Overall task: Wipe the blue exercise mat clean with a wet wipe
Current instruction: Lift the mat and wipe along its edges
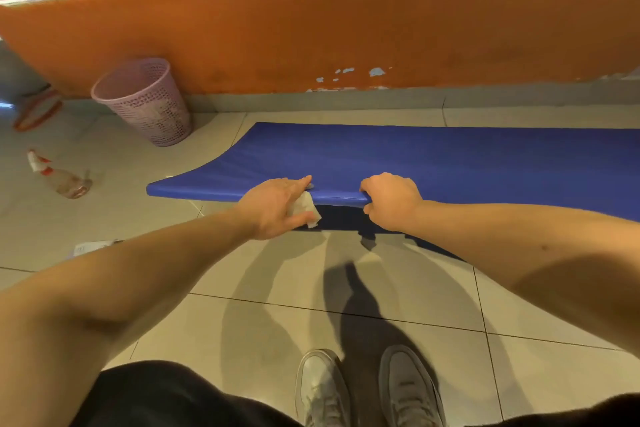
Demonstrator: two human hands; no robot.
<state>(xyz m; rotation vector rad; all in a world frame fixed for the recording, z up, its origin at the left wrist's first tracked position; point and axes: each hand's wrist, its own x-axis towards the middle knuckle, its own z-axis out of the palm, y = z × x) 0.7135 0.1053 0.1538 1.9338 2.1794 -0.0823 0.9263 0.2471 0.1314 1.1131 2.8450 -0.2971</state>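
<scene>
The blue exercise mat (433, 156) lies on the tiled floor, its near edge lifted off the ground. My right hand (391, 201) grips that raised edge, fingers on top and thumb underneath. My left hand (277, 206) is at the same edge just to the left, holding a crumpled white wet wipe (306, 210) under the palm, with the index finger stretched onto the mat's top. Part of the wipe is hidden by the hand.
A pink mesh waste basket (145, 100) stands left of the mat by the orange wall (311, 28). A plastic bottle (59, 175) lies on the floor at far left, near an orange hoop (34, 111). My white shoes (367, 388) are below.
</scene>
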